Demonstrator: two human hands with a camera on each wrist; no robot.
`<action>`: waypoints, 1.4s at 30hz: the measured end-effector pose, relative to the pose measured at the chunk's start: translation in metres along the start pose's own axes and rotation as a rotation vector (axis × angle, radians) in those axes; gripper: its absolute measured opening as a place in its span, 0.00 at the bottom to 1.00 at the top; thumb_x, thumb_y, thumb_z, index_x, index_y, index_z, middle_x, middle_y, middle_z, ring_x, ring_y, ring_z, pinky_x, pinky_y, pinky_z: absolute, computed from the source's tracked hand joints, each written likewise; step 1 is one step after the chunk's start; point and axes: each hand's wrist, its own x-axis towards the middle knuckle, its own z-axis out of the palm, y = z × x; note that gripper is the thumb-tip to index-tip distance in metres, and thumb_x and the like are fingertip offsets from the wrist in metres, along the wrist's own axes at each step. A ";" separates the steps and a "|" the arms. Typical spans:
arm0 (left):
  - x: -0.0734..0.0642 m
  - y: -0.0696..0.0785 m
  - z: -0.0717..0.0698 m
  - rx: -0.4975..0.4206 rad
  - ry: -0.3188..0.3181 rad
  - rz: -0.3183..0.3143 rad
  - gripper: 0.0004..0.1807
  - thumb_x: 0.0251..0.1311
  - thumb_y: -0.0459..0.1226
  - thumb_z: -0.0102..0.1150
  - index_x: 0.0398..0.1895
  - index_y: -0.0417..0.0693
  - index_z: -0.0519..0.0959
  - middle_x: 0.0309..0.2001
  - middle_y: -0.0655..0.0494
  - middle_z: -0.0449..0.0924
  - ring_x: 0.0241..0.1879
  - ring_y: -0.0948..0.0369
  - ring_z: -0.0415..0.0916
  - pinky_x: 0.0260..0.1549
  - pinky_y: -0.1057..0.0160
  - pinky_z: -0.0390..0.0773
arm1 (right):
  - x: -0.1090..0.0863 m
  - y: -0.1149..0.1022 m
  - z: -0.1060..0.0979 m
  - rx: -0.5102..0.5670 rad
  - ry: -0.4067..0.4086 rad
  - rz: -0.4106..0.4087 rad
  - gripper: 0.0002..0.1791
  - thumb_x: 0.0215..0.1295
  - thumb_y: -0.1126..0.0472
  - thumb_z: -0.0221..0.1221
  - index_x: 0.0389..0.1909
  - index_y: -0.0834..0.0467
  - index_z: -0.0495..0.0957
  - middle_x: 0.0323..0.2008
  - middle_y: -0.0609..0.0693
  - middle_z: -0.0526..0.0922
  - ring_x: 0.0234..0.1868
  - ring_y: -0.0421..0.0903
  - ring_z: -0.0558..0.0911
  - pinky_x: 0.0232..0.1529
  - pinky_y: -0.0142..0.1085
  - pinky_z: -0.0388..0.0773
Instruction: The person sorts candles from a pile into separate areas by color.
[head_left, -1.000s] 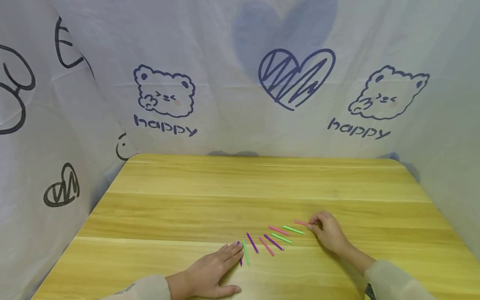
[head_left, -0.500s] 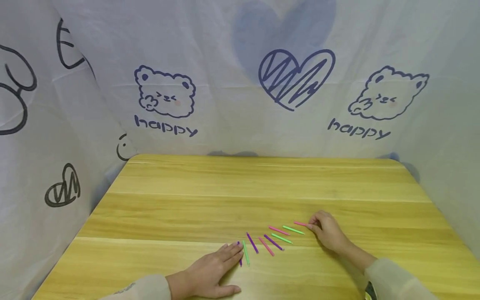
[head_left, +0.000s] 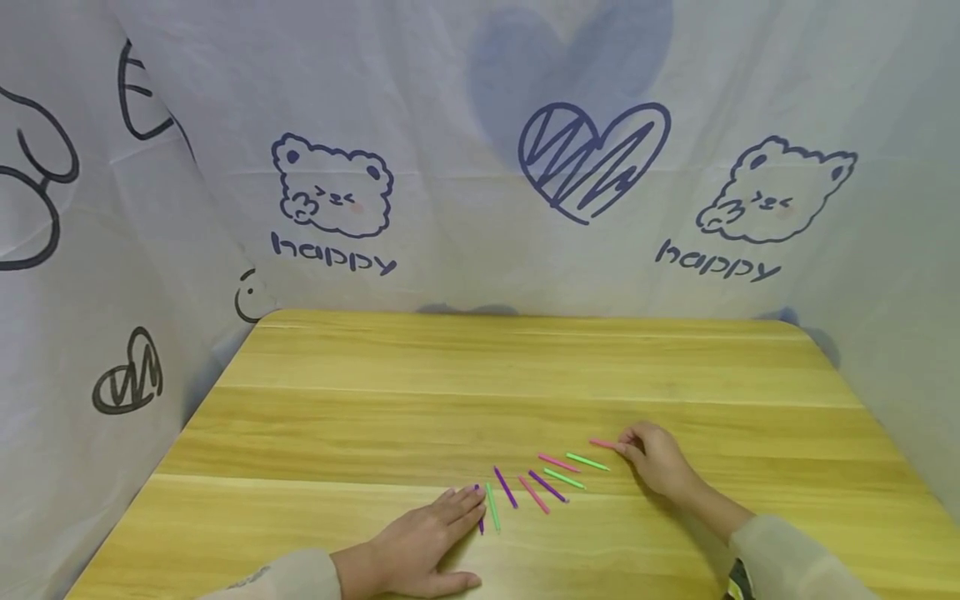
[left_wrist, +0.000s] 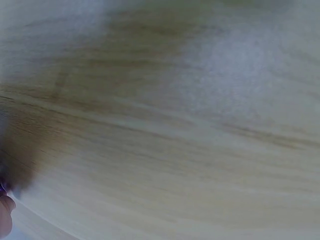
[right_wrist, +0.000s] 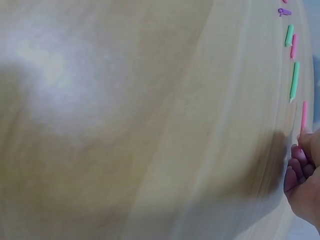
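My right hand pinches the near end of a thin pink candle between thumb and fingers, low over the table or touching it. In the right wrist view the same pink candle sticks out past the fingertips. The left hand lies flat with its fingers straight. Its fingertips partly cover a purple candle. Beside them lies a green candle, followed rightward by a purple candle, a pink candle and another purple candle. In the left wrist view only a fingertip shows.
Between the hands the slanting row goes on with a green candle, a pink one and a green candle close to the right hand. The wooden table meets white printed cloth at its back and sides.
The pink candle's far end and the right hand have barely shifted. The left hand and the candles on the table stay put; the head view has tilted very slightly.
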 end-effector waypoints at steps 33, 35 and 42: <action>0.001 0.000 0.004 0.008 0.029 0.013 0.41 0.64 0.62 0.36 0.63 0.36 0.65 0.65 0.41 0.65 0.65 0.50 0.64 0.63 0.56 0.67 | 0.057 -0.021 0.024 0.066 0.082 -0.092 0.03 0.59 0.69 0.59 0.27 0.64 0.76 0.27 0.54 0.78 0.30 0.43 0.74 0.29 0.29 0.73; 0.000 0.000 0.004 0.008 0.029 0.014 0.41 0.64 0.62 0.36 0.63 0.36 0.65 0.65 0.41 0.65 0.65 0.50 0.64 0.63 0.56 0.67 | 0.061 -0.022 0.025 0.074 0.084 -0.092 0.03 0.59 0.70 0.58 0.27 0.65 0.76 0.28 0.55 0.79 0.30 0.44 0.74 0.30 0.30 0.73; 0.000 0.000 0.004 0.012 0.037 0.017 0.41 0.64 0.62 0.37 0.63 0.35 0.65 0.65 0.41 0.65 0.65 0.50 0.64 0.63 0.56 0.68 | 0.070 -0.020 0.031 0.085 0.090 -0.079 0.03 0.59 0.71 0.58 0.27 0.67 0.76 0.28 0.57 0.79 0.30 0.46 0.75 0.30 0.30 0.74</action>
